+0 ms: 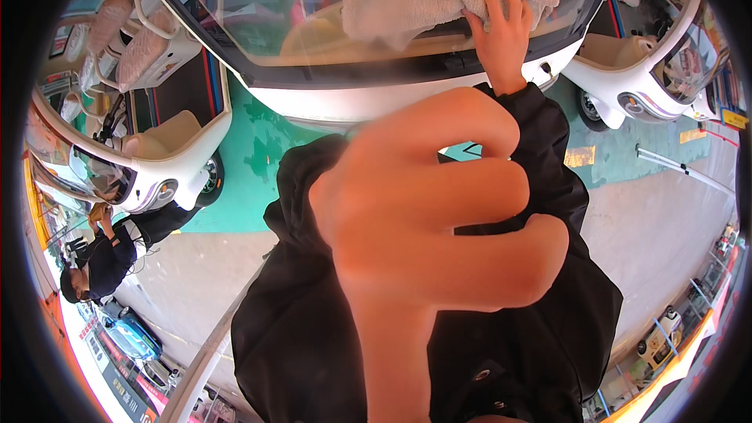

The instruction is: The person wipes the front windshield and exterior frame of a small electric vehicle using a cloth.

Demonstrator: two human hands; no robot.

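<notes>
My right hand (502, 41) rests on a beige terry towel (405, 3), its fingers spread and pressing into the folds. The towel lies bunched against the curved windshield (247, 17) of a white vehicle (329, 100), just above the black lower trim. Close to the camera, my left hand (423, 205) fills the middle of the picture, blurred. Several of its fingers are curled, and one digit stretches down towards the bottom edge. Nothing shows in that hand, though its palm is partly hidden. It covers part of my black jacket (282, 329).
Similar white vehicles stand at the left (176, 170) and the right (634, 88). A person (117, 252) in dark clothes is by the left one. Underfoot are green-painted floor (252, 188) and grey pavement (646, 217). A white pole (684, 169) crosses at the right.
</notes>
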